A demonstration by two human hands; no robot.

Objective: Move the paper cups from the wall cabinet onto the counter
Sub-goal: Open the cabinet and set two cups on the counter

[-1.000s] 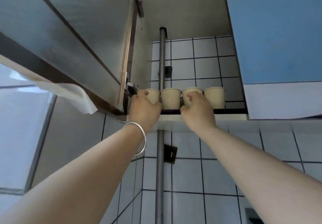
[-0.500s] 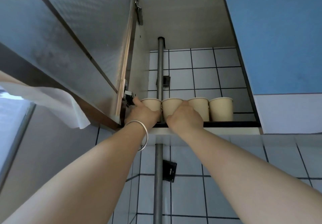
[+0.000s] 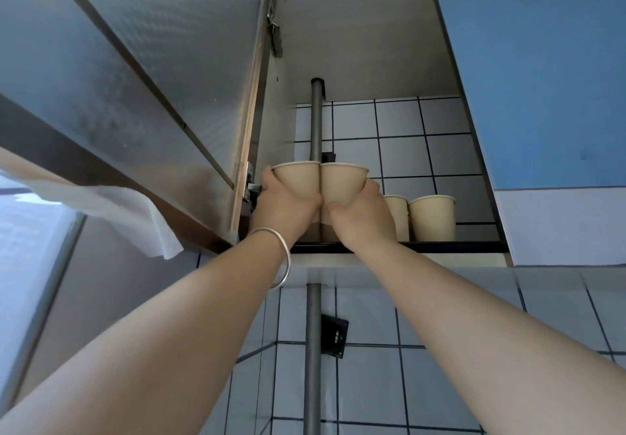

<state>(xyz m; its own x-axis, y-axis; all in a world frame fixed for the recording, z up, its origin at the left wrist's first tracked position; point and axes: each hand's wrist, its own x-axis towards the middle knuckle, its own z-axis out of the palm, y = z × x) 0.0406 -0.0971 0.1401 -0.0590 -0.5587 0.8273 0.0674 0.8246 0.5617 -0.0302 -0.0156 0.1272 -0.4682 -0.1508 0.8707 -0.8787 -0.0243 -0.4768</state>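
Paper cups, one in each grip, were lifted clear of the shelf (image 3: 440,246), the left hand (image 3: 284,206) curled round the left cup (image 3: 298,180) and the right hand (image 3: 362,217) round the right cup (image 3: 342,184), rims touching, apparently to bring both down together, two more cups (image 3: 432,217) standing just right of them.

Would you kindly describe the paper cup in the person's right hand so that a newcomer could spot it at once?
Look into the open wall cabinet, where a grey vertical pipe runs up the tiled back. Just right of that pipe, the right hand holds a beige paper cup lifted off the shelf. It touches the left hand's cup and sits higher than the two standing cups.
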